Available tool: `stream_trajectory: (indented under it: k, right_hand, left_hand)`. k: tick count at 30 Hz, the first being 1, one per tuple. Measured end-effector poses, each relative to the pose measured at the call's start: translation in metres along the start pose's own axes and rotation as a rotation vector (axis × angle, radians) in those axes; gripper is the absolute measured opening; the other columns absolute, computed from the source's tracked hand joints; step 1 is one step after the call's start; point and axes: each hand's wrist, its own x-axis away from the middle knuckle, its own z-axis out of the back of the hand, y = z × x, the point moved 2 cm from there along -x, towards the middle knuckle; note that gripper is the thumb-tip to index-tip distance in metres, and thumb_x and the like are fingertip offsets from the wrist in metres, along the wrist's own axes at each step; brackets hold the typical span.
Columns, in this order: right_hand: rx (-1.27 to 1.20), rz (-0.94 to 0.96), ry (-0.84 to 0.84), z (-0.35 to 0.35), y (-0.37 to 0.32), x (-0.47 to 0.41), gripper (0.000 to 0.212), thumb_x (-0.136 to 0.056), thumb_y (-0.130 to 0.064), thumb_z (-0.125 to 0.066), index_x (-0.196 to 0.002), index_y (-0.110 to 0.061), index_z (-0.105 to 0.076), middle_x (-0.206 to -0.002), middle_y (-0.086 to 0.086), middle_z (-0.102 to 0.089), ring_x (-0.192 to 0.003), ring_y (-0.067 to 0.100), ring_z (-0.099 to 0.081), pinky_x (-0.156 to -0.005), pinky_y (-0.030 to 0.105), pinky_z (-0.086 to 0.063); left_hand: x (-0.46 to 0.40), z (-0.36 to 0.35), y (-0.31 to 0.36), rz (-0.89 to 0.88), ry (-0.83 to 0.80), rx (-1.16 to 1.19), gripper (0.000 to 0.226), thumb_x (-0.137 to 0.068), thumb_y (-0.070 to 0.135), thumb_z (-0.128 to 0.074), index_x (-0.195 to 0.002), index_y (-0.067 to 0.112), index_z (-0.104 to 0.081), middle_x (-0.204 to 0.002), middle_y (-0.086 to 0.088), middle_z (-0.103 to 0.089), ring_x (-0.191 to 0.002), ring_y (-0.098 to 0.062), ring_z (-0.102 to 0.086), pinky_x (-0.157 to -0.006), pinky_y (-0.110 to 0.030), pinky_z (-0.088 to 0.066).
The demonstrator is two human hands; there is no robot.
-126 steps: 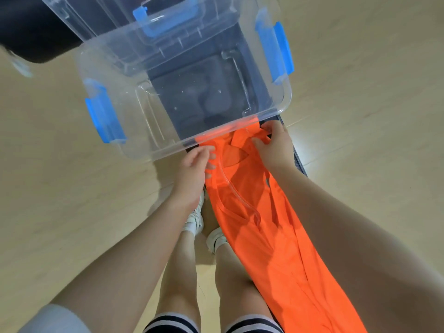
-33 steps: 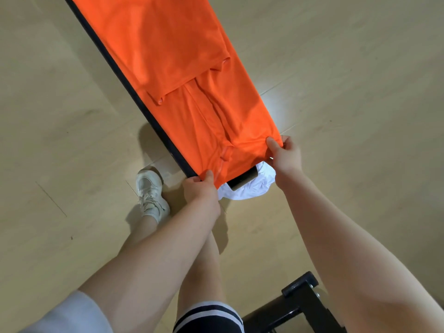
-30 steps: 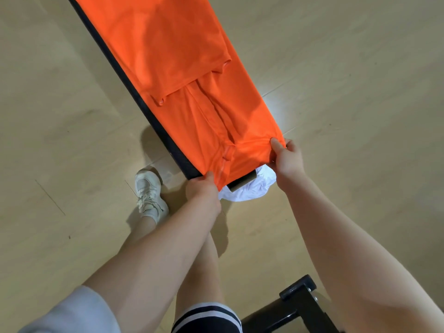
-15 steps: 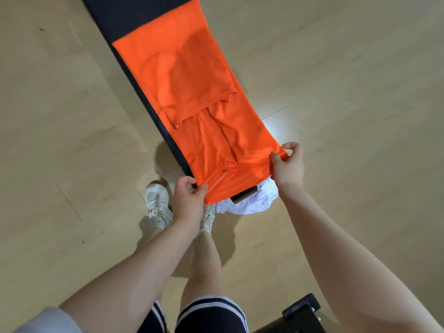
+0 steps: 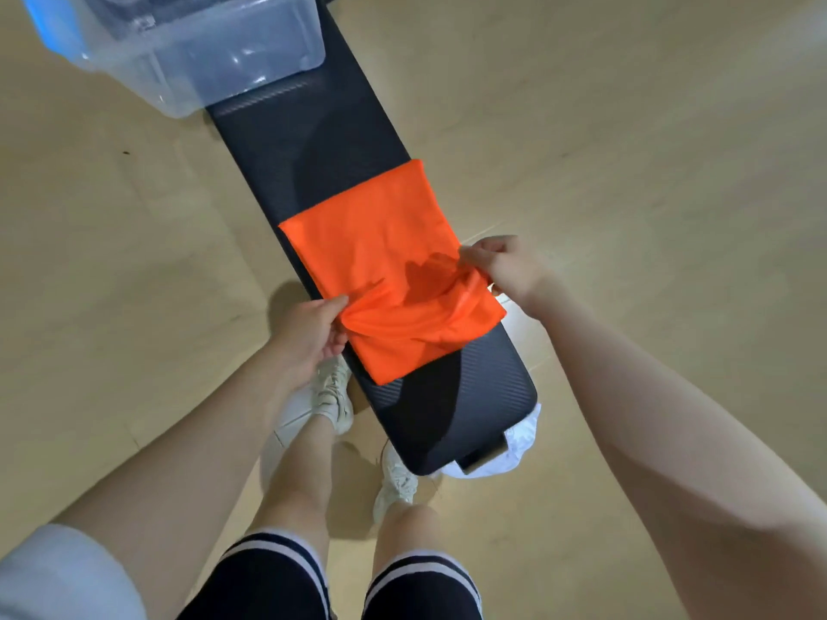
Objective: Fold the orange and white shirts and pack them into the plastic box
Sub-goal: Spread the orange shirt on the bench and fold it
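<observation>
The orange shirt [image 5: 385, 266], folded to a rough square, lies across the middle of the narrow black table [image 5: 322, 140]. The left hand [image 5: 309, 337] pinches its near-left edge; the right hand [image 5: 505, 266] pinches its right edge, bunching the cloth between them. The clear box [image 5: 201, 51] with a blue latch sits on the table's far end. The white shirt [image 5: 514, 445] shows crumpled at the near end, partly hidden by the table. 2 white shoes [image 5: 331, 391] stand on the wood floor [image 5: 649, 149] at the table's near-left. No writing is legible.

The person wears a pale grey short sleeve [image 5: 58, 570], black white-striped shorts [image 5: 268, 579] and cream sneakers [image 5: 333, 391].
</observation>
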Motion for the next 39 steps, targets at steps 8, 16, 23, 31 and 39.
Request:
stream_trajectory:
  k: [8, 16, 23, 31, 39]
  right_hand:
    - [0.042, -0.107, 0.025, -0.038, -0.013, -0.095, 0.035, -0.07, -0.021, -0.049, -0.101, -0.021, -0.064, -0.071, -0.008, -0.053, -0.064, 0.007, -0.047, -0.063, 0.024, -0.039]
    - [0.297, 0.01, 0.218, -0.039, -0.007, -0.103, 0.019, -0.082, -0.019, -0.062, -0.093, -0.003, -0.064, -0.093, 0.004, -0.044, -0.094, 0.026, -0.049, -0.084, 0.036, -0.041]
    - [-0.162, 0.0, 0.212, -0.035, -0.024, -0.11, 0.024, -0.087, -0.026, -0.055, -0.076, -0.004, -0.055, -0.071, 0.007, -0.048, -0.067, 0.018, -0.043, -0.062, 0.034, -0.035]
    - [0.199, 0.028, 0.495, -0.056, -0.037, -0.129, 0.028, -0.093, -0.023, -0.046, -0.116, -0.009, -0.051, -0.111, 0.008, -0.059, -0.1, 0.024, -0.053, -0.082, 0.03, -0.038]
    - [0.955, 0.577, 0.18, -0.128, 0.016, -0.054, 0.06, -0.09, -0.043, -0.037, -0.143, -0.015, -0.026, -0.15, 0.01, -0.034, -0.139, 0.024, -0.025, -0.113, 0.042, -0.016]
  left_hand:
    - [-0.071, 0.042, 0.021, -0.031, 0.038, -0.19, 0.037, -0.091, 0.054, -0.038, -0.091, 0.023, -0.058, -0.09, 0.006, -0.057, -0.076, -0.012, -0.052, -0.066, -0.023, -0.04]
    - [-0.083, 0.04, 0.023, -0.323, 0.012, -0.482, 0.023, -0.088, 0.024, -0.058, -0.081, 0.002, -0.06, -0.076, -0.003, -0.061, -0.071, -0.015, -0.054, -0.063, -0.026, -0.04]
    - [-0.086, 0.063, 0.044, -0.287, -0.147, -0.092, 0.02, -0.09, 0.01, -0.053, -0.083, 0.026, -0.064, -0.066, 0.02, -0.069, -0.063, 0.008, -0.06, -0.061, -0.007, -0.044]
    - [-0.109, 0.061, 0.055, -0.489, 0.277, -0.573, 0.033, -0.089, 0.018, -0.056, -0.12, 0.01, -0.052, -0.112, -0.005, -0.059, -0.1, -0.023, -0.057, -0.082, -0.034, -0.043]
    - [-0.091, 0.003, -0.01, -0.888, 0.022, -1.366, 0.089, -0.077, 0.059, -0.04, -0.141, 0.001, -0.02, -0.152, -0.021, -0.022, -0.139, -0.03, -0.014, -0.116, -0.045, -0.02]
